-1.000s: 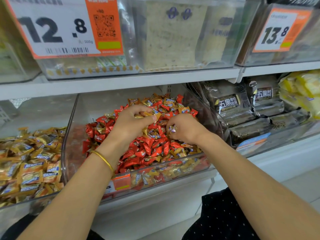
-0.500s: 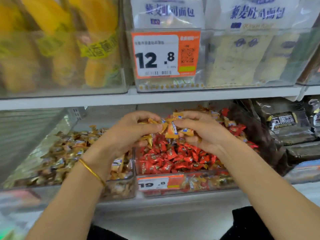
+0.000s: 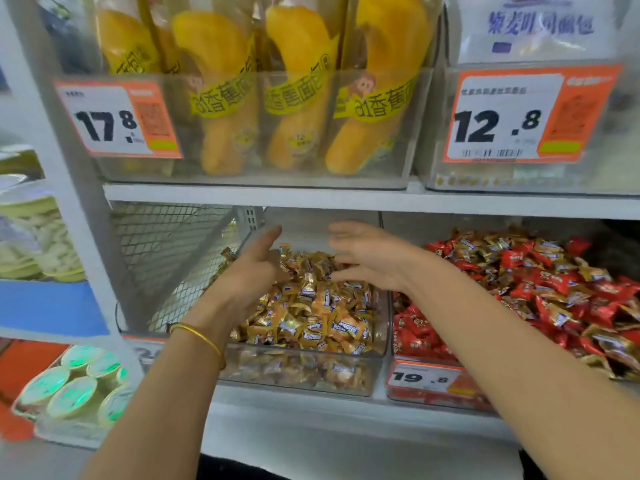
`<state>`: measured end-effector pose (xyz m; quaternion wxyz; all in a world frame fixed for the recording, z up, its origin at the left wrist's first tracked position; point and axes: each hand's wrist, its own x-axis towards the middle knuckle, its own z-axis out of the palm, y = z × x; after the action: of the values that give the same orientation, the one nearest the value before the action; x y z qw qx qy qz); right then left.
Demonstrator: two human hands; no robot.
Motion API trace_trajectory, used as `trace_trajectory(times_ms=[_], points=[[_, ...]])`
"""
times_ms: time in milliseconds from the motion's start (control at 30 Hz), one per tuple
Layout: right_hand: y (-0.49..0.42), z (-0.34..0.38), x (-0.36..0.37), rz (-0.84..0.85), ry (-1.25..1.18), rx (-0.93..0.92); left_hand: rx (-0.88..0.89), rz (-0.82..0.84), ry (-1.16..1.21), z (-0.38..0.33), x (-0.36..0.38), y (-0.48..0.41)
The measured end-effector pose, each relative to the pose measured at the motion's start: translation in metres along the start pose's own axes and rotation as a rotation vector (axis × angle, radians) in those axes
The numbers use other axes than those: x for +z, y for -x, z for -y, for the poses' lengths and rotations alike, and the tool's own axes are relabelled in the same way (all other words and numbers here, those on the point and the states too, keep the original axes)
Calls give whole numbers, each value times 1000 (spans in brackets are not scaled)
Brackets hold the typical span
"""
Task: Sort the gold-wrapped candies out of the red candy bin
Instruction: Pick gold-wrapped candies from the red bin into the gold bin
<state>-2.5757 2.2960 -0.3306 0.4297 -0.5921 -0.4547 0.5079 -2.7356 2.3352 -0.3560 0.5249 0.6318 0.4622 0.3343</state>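
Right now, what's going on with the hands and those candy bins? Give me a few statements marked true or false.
1. The left hand and right hand are both open above the gold candy bin. True.
2. The price tag on the red candy bin reads 19.8. True.
3. The red candy bin holds nothing gold-wrapped. False: gold-wrapped candies lie mixed in it.
4. The gold bracelet sits on the right wrist. False: it is on the left wrist.

Left grip [image 3: 252, 271], right grip [image 3: 370, 258]: seemingly emptied
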Motion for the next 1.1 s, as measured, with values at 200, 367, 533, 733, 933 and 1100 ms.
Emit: trace_trajectory(times_ms=[200,367,533,733,933,1100], points=[[40,-27,-79,-234,-104,-151,275,113,-134,-14,45,-1],[16,-56,-140,-477,245,-120,422,203,-257,-24,95,-11],[-35,-58,-119,-209,859,-261,458,73,-259,-18,118,-35],[-38,-70,-131,152,1202,-197,529,-4,-306,-24,128,-43],[17,-72,-190,166,1115,-205,549,160,-425,-34,147,-42],[52,-75,-211,2,1023,-175,457,209,-711,-39,163,-45]])
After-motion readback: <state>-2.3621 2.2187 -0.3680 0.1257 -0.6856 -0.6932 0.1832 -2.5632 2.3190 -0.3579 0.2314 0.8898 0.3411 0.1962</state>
